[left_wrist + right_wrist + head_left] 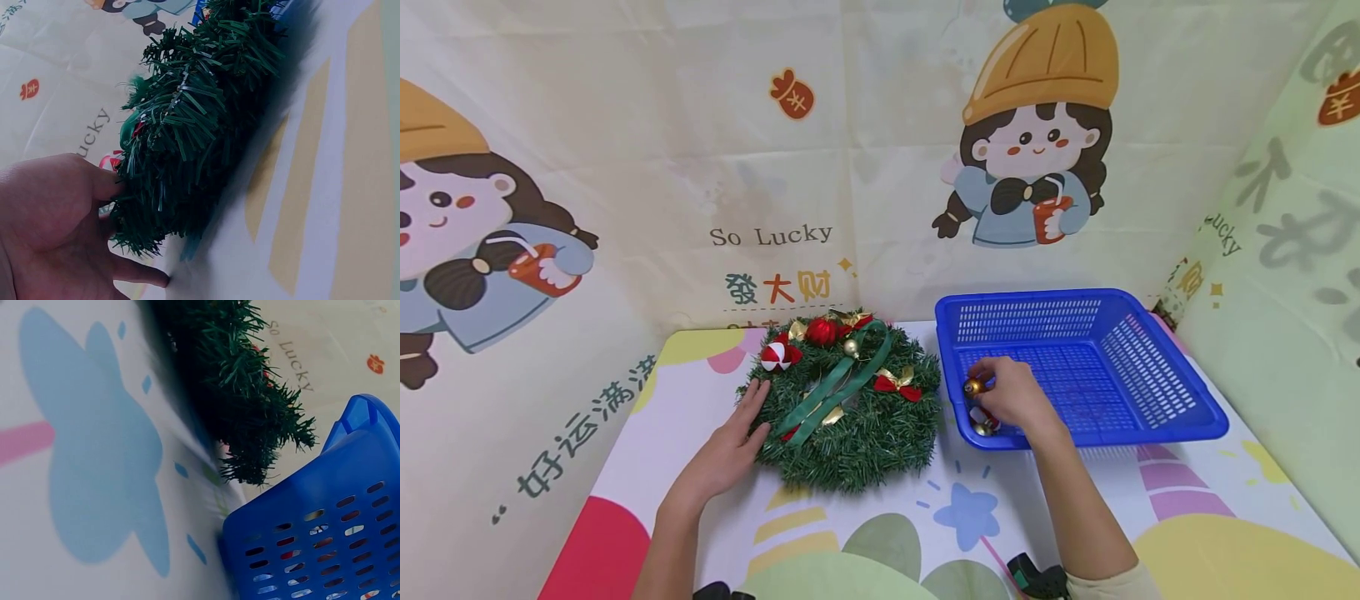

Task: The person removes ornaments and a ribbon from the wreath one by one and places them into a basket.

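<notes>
A green Christmas wreath [865,458] lies on the table, trimmed with red and gold bows, a red bauble [823,332], a red-and-white bauble [775,357] and a green ribbon [827,400]. My left hand [733,446] rests against its left side with fingers extended; the left wrist view shows the thumb against the greenery [181,144]. Inside the left end of a blue plastic basket [1150,437], my right hand [1015,392] pinches a gold Christmas bauble [973,387]. Just below it lie more baubles [983,423]. The right wrist view does not show the hand; the basket wall [300,500] hides its contents partly.
The basket stands close to the wreath's right side. A patterned cloth [955,517] covers the table, and printed cloth walls [887,167] rise behind and at both sides. Dark straps [1037,577] show near the front edge.
</notes>
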